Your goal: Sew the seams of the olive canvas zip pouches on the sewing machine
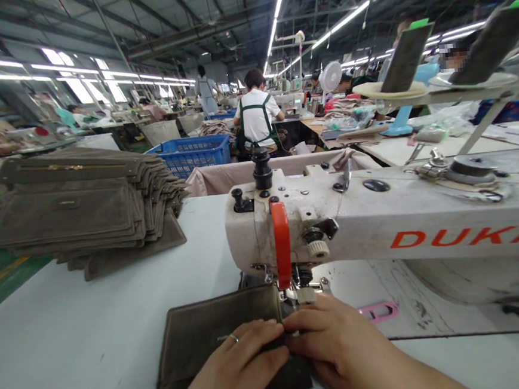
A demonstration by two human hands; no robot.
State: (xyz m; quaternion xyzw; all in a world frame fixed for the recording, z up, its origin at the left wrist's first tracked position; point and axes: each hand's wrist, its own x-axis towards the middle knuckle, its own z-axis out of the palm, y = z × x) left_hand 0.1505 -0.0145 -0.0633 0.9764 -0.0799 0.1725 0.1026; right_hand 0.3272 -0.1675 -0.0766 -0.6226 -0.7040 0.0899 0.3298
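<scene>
A dark olive fabric piece [198, 334] lies flat on the white table under the needle of a white sewing machine [379, 227]. My left hand [241, 364], with a ring on one finger, presses down on the piece with fingers curled at its right edge. My right hand [338, 344] lies beside it, fingers pinching the same edge just in front of the presser foot [300, 290]. The two hands touch at the fingertips.
A tall stack of similar olive pieces [85, 208] sits at the table's left back. A blue crate [191, 155] and a cloth bin [240, 175] stand behind the table. A person in a green apron [255, 114] sits further back. Pink scissors [379, 312] lie under the machine arm.
</scene>
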